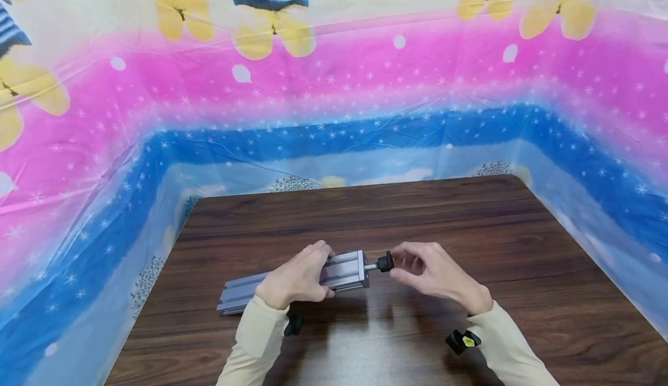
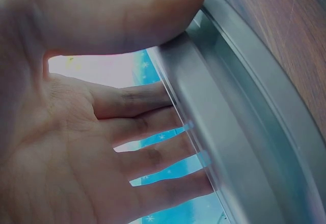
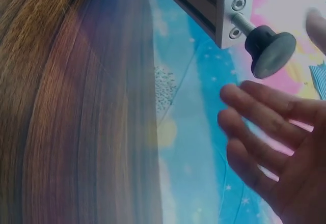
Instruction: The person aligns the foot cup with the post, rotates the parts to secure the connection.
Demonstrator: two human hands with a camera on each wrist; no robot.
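Note:
A silver aluminium profile (image 1: 341, 267) with slots along its sides lies slantwise on the table. My left hand (image 1: 297, 276) grips it from above; in the left wrist view the thumb and the fingers are on opposite sides of the profile (image 2: 224, 107). A metal end plate (image 3: 229, 28) with screws caps its right end. From that plate sticks a threaded stud (image 3: 243, 24) carrying a black levelling foot (image 3: 275, 56). My right hand (image 1: 433, 267) is beside the foot, its fingers loosely bent; the right wrist view shows a gap between fingertips and foot.
The dark wood-grain table (image 1: 443, 212) extends around the profile on all sides. Behind and beside it hangs a printed pink and blue cloth (image 1: 334, 79). Each wrist wears a small black device, one of them a wrist camera (image 1: 459, 341) on the right sleeve.

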